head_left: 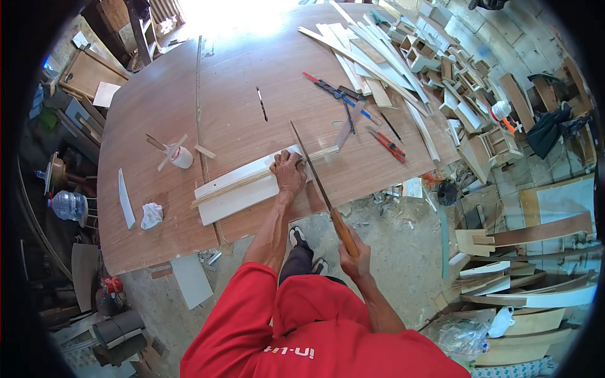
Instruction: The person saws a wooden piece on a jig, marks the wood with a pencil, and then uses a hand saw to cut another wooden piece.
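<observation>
My right hand [356, 257] is wrapped round the wooden handle of a handsaw [342, 232]. The saw's long blade slants up and left, crossing a thin wooden strip [238, 184] near its right end. Pressing that strip onto a pale flat board [252, 196], my left hand [289, 173] has its fingers curled close beside the blade. The strip runs lengthwise along the board and sticks out past its right end. Whether the saw teeth have cut into the wood cannot be made out.
Red-handled pliers [389, 146], a clear set square [348, 126] and clamp-like tools lie right of the saw on the brown table [233, 94]. Long strips [378, 57] pile at the back right. A white pot [181, 157] and crumpled cloth [152, 215] sit left.
</observation>
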Demonstrator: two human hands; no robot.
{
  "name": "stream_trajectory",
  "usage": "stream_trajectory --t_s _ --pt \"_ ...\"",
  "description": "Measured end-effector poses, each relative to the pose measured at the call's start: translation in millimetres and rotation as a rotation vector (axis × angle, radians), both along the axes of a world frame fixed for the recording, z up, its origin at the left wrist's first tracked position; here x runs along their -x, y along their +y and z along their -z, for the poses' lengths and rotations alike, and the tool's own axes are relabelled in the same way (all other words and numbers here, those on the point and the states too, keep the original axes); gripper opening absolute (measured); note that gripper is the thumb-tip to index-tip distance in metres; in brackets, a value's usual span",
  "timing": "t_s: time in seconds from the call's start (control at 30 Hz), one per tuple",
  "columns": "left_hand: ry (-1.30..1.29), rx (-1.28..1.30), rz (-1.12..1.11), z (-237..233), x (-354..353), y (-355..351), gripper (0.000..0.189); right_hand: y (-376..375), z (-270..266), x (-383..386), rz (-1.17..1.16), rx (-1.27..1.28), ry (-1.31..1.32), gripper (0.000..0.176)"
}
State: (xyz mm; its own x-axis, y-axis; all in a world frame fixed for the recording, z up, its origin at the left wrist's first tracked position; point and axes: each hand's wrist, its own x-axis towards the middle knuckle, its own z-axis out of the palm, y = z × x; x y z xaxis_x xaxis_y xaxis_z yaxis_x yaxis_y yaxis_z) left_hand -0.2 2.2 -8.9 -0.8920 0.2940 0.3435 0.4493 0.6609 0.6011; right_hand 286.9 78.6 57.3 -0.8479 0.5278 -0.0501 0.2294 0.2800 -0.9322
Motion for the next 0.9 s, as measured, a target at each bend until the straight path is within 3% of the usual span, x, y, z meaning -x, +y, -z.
stream_trajectory --t_s 0.07,0.27,0.4,0.5,0.57,0.67,0.8,0.87,0.9 --pt "-0.019 0.026 0.002 -2.6 -1.4 -2.3 0.017 0.8 7.9 10.5 -0.017 0.054 -0.012 0.046" --pt "-0.017 -0.01 -0.009 1.3 -0.6 -1.7 0.018 -7.4 -14.7 -51.4 0.0 0.093 0.07 0.046" --pt "0.025 0.016 -0.003 -2.8 -0.5 -1.4 0.018 -2.3 -3.8 3.6 -0.001 0.024 0.018 0.052" --pt "-0.02 0.023 0.014 -1.9 0.2 -2.4 0.018 0.2 -0.6 7.6 0.003 0.059 0.15 0.051" --pt "-0.022 0.017 0.003 -3.3 0.0 -0.3 0.018 0.2 -2.4 -36.8 -0.023 -0.008 0.011 0.045" --pt "-0.006 0.004 -0.011 1.6 1.4 -1.9 0.018 -3.5 -5.3 -56.2 -0.002 0.096 0.07 0.046" --pt "0.013 0.025 0.0 1.5 1.5 -1.7 0.021 0.7 -3.5 -3.2 -0.007 0.107 -0.107 0.047" --pt "0.001 0.039 0.001 -0.1 1.6 -3.1 0.022 0.6 0.2 11.9 -0.006 0.168 0.01 0.049" --pt "-0.02 0.046 -0.002 0.2 1.5 -1.5 0.022 0.6 6.6 4.5 0.003 -0.006 0.143 0.052"
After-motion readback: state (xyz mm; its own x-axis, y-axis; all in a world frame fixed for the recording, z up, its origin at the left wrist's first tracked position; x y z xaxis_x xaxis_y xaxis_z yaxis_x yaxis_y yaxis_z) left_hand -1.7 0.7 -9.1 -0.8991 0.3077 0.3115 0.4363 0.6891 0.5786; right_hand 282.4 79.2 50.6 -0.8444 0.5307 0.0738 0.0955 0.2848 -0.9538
